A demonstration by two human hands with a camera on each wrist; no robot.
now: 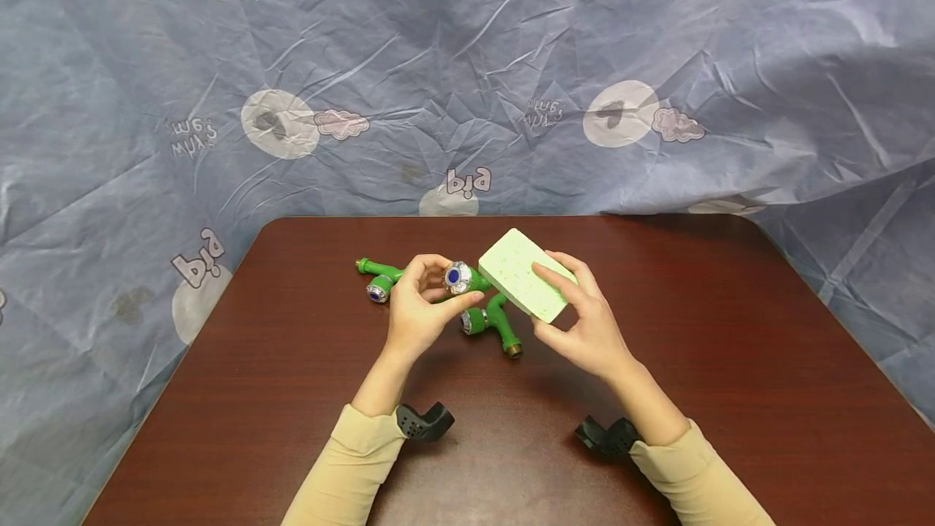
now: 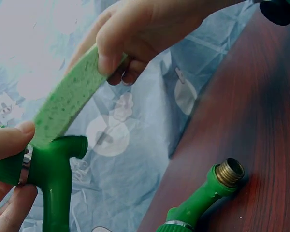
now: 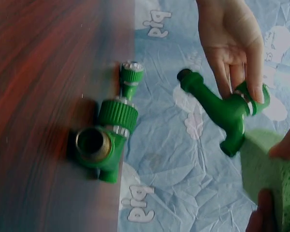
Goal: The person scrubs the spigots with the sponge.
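Observation:
My left hand (image 1: 418, 307) pinches a green tap (image 3: 212, 104) by its ribbed knob, which has a silver and blue cap facing the head camera. The tap is held above the table. In my right hand (image 1: 584, 323) is a pale green sponge (image 1: 520, 270), gripped by its edges between thumb and fingers. One end of the sponge meets the tap's body near the spout in the left wrist view. A second green tap (image 1: 498, 323) lies on the table below the hands, its brass threaded end towards me. Behind my left hand lies a third green tap (image 1: 378, 286), partly hidden.
The dark reddish-brown table (image 1: 701, 364) reaches back to a blue-grey printed cloth (image 1: 467, 63) that hangs behind it. Each wrist wears a black camera mount, the left one (image 1: 425, 422) and the right one (image 1: 608, 435), both above the table's near part.

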